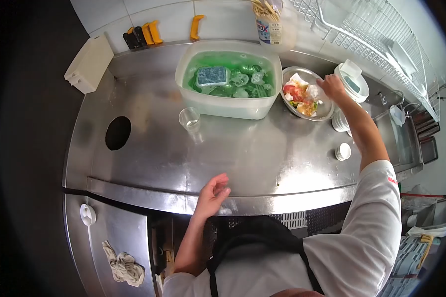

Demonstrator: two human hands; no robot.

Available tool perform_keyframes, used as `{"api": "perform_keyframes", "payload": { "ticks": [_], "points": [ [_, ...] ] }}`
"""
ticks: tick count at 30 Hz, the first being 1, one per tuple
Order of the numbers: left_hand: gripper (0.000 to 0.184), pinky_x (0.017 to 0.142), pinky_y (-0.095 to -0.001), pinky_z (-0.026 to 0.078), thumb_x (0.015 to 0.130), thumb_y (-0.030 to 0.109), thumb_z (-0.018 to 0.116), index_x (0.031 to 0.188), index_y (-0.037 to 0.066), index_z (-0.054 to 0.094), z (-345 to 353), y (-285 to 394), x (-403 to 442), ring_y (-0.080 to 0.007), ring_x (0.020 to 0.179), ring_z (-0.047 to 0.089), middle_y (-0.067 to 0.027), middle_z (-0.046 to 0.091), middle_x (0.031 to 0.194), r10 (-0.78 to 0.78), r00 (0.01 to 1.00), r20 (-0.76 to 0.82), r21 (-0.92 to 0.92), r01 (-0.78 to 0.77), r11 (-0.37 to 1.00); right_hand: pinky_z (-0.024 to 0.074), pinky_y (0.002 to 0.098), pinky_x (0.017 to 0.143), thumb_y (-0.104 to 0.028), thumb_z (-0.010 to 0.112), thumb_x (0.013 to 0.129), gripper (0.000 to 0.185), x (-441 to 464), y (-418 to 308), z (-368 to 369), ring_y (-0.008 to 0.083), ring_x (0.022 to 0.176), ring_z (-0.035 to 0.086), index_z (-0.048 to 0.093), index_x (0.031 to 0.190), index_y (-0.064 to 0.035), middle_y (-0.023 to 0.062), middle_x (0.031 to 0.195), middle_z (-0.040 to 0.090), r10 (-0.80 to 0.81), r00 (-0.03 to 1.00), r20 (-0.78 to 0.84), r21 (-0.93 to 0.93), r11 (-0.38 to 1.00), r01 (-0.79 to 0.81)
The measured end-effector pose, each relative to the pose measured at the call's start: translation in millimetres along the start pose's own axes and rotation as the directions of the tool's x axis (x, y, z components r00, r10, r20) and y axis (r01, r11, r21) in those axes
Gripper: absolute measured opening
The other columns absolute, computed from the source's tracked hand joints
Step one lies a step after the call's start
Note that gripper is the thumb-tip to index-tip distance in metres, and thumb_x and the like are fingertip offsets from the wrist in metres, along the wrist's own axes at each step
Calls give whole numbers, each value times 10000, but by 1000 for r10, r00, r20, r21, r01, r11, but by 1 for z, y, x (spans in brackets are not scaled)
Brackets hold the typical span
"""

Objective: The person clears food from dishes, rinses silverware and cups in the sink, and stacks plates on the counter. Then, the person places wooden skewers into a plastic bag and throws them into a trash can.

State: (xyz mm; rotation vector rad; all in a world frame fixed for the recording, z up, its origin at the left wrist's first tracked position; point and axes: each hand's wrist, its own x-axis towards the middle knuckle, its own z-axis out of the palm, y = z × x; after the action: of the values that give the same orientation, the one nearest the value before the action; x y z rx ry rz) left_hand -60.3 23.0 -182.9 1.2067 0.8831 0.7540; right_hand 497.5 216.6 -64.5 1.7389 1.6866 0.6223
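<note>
My right hand [333, 86] reaches over the right rim of a round metal bowl [324, 115]. Its fingers are bent together; whatever they hold, if anything, I cannot make out. Inside the bowl lie red, green and yellowish food scraps [297, 94] with white crumpled pieces [312, 91]. Just right of that hand stand stacked white dishes [358, 92] with a green scouring pad [352, 84] on top. My left hand [214, 196] hovers by the counter's front edge, fingers apart and holding nothing.
A white tub [228, 106] holds green soapy water, submerged glassware and a blue sponge [212, 76]. A clear cup [189, 119] stands before it. Small white dishes [343, 151] sit at right. The steel counter has a round hole [118, 133]. A wire rack [366, 37] overhangs the right side.
</note>
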Motion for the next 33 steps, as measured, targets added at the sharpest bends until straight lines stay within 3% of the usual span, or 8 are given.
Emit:
{"api": "perform_keyframes", "payload": {
  "ticks": [8,12,15,17,18,24,31,33],
  "points": [
    [478,984,-331,445,903,102,648,1342,41,469,-6,2,4,-195,1146,536,-125,563,1248,-30,999,-19,-12,30,999,523,401,720,-166,811,623,842,-15,14,-6,271,903,659,387,1349,-117,127,892,642,106,988,114,57,992,-113],
    [497,995,-331,434,909,100,637,1364,56,441,7,8,18,-188,1140,533,-116,548,1266,-34,997,64,32,32,999,535,445,805,-257,842,564,929,-47,8,-17,356,902,658,377,1344,-67,189,966,660,281,948,148,515,797,-316],
    [535,981,-354,454,887,156,676,1361,70,443,23,24,35,-227,1152,551,-149,556,1271,-18,993,120,72,9,997,537,398,763,-285,815,610,829,-62,-18,-12,309,873,663,431,1302,-36,171,974,657,300,945,133,791,542,-284],
    [563,980,-375,457,872,203,701,1360,86,445,29,28,46,-249,1159,561,-160,573,1266,-7,987,159,132,-14,991,526,341,728,-299,827,603,859,-88,-36,-58,248,837,647,429,1307,-11,132,936,650,93,980,173,984,36,-177],
    [564,980,-375,456,872,203,701,1360,87,445,32,31,50,-247,1158,562,-158,577,1260,0,986,167,144,-24,989,520,313,711,-306,833,599,875,-98,-42,-84,217,818,639,427,1310,2,112,918,647,-12,989,149,959,-241,-148],
    [607,987,-381,445,852,199,725,1369,77,432,31,34,58,-244,1156,560,-155,574,1264,33,973,227,115,-61,992,479,273,750,-223,800,653,802,-126,-66,-144,153,828,588,406,1324,-29,56,941,590,-187,982,-33,576,-806,-134],
    [865,1033,-422,388,729,196,835,1420,35,341,47,87,64,-267,1261,465,-155,444,1398,410,901,140,-23,-411,911,445,367,942,-240,868,562,915,-137,-157,-167,254,1083,551,401,1327,-53,101,1140,568,358,796,-489,650,-459,606],
    [933,1046,-429,367,701,190,853,1437,37,301,43,91,67,-273,1291,426,-155,392,1433,486,867,109,11,-489,872,436,369,966,-241,884,559,916,-144,-159,-170,224,1129,529,415,1322,-51,94,1208,524,179,809,-559,795,-160,585]
  ]
}}
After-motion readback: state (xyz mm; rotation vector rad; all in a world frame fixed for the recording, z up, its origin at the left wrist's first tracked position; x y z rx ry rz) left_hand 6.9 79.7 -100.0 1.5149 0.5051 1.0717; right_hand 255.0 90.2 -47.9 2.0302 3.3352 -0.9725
